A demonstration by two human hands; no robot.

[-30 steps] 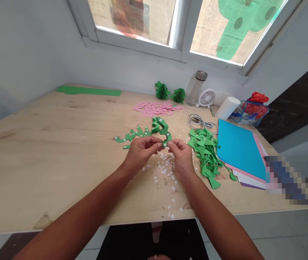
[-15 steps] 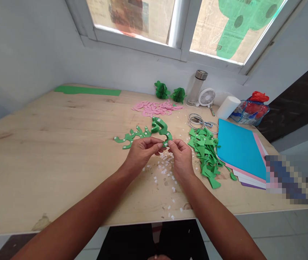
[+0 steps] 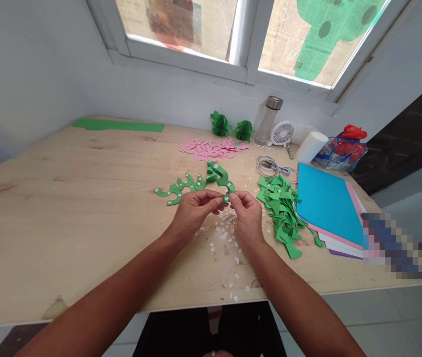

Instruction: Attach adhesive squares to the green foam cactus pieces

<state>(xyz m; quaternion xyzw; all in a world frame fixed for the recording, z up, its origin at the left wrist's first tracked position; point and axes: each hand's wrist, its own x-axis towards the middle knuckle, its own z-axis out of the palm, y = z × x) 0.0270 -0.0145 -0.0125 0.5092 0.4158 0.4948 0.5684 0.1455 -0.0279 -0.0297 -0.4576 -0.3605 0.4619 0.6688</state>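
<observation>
My left hand (image 3: 196, 210) and my right hand (image 3: 247, 214) meet near the middle of the table, thumbs and fingers pinched on the lower end of a curved green paper piece (image 3: 223, 174) with small white squares on it. Left of it lie more wavy green cutouts (image 3: 177, 190) dotted with white squares, partly behind my left hand. A small folded green stack (image 3: 211, 173) touches the held piece's upper left side. Tiny white paper bits (image 3: 223, 232) are scattered on the wood below and between my hands.
Green scraps (image 3: 281, 208) and a blue sheet (image 3: 326, 203) on other sheets lie right. Behind are pink cutouts (image 3: 211, 148), green paper balls (image 3: 220, 124), a bottle (image 3: 269, 121), a fan (image 3: 282, 133), tape rings (image 3: 268, 166), a white roll (image 3: 312, 147) and a clear bag (image 3: 342, 153).
The view has shifted very slightly. Both hands keep their pinch on the green piece, with barely any finger movement.
</observation>
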